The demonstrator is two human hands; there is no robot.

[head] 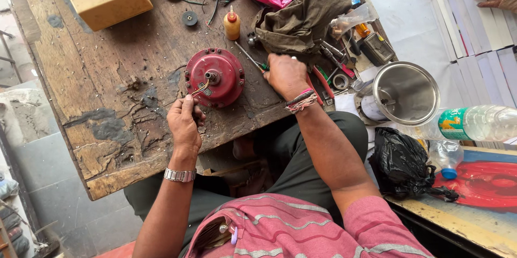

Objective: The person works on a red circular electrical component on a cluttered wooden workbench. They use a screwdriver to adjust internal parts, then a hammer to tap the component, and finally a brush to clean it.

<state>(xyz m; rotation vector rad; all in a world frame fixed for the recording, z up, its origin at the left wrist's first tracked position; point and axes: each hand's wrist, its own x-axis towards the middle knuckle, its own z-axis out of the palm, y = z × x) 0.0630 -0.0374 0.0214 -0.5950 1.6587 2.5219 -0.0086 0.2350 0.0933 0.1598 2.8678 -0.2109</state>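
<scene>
Workbench (81, 75) of worn wood is seen holding a red round motor housing (215, 76), whose wires (200, 90) are pinched by the left hand (184, 122) while a screwdriver (252, 58) is gripped in the closed right hand (286, 75), crowded by a yellow glue bottle (232, 24), olive cloth (304, 15) and steel cup (405, 92).

My view: two bare forearms and a striped pink shirt

I see my left hand (184, 123) with a silver metal link watch at its wrist, and my right hand (286, 76) with a bundle of red, pink and white thread bands wound around its wrist. My shirt is pink with wavy grey stripes, its sleeves short, ending above the elbow on the right. A pen clip shows at the chest pocket. My trousers are dark olive green.
</scene>
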